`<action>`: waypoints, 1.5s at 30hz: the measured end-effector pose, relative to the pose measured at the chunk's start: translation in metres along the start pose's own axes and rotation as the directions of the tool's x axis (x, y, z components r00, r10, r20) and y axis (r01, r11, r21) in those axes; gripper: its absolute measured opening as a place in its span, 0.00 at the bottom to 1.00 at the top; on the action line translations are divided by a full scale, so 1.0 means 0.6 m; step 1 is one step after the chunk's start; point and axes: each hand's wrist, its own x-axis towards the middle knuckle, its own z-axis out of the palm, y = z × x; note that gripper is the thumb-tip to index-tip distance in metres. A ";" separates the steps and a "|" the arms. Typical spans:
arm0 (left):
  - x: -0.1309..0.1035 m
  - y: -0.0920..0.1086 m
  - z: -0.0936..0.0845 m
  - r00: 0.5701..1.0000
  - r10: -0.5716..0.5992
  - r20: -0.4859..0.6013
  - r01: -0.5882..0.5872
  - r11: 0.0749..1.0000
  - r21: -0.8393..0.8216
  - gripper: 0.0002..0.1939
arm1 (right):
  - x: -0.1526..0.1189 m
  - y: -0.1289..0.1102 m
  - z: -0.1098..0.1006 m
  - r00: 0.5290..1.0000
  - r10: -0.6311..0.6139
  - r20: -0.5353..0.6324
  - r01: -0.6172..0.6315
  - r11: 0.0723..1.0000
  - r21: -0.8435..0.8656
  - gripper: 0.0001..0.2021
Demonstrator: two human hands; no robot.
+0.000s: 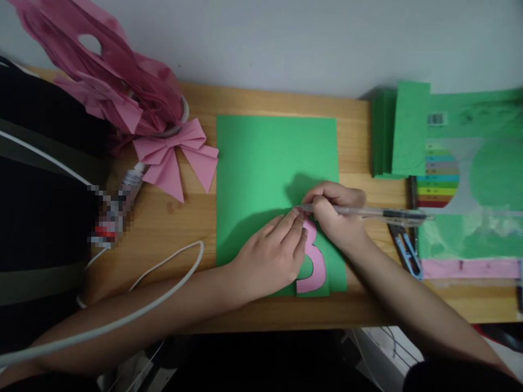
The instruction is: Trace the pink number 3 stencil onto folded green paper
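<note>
Two bare hands work over a green sheet (273,158) on a wooden table (351,133). A pink paper shape (318,269), curved like the numeral 3, lies between four and five o'clock from the centre of the view, partly covered by the left hand (269,258). The left hand's fingers are close together and slightly bent, resting at the shape's upper left edge; its thumb is hidden, so whether it pinches anything cannot be told. The right hand (337,212) is closed around a clear pen (384,213), whose barrel points out to three o'clock and whose tip is beside the left fingertips.

The step in hand looks like pen work at the top of the shape. A further stroke would seem to call for the left fingers pressing firmly, clear of the tip, so the paper does not slip.

Around them, a pink paper bow (163,152) sits near ten o'clock, a green paper stack (411,130) at two, and a cutter (408,256) between three and four.
</note>
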 end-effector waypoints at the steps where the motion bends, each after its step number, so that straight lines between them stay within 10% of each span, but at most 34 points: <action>1: 0.000 0.000 0.000 1.000 0.000 -0.001 0.000 1.000 -0.003 0.15 | 0.000 0.001 0.000 1.000 0.005 0.002 -0.005 1.000 0.005 0.10; 45: 0.001 -0.001 -0.003 1.000 0.013 0.017 -0.013 1.000 -0.019 0.14 | -0.004 0.004 -0.007 0.995 -0.079 -0.067 0.077 0.996 -0.036 0.10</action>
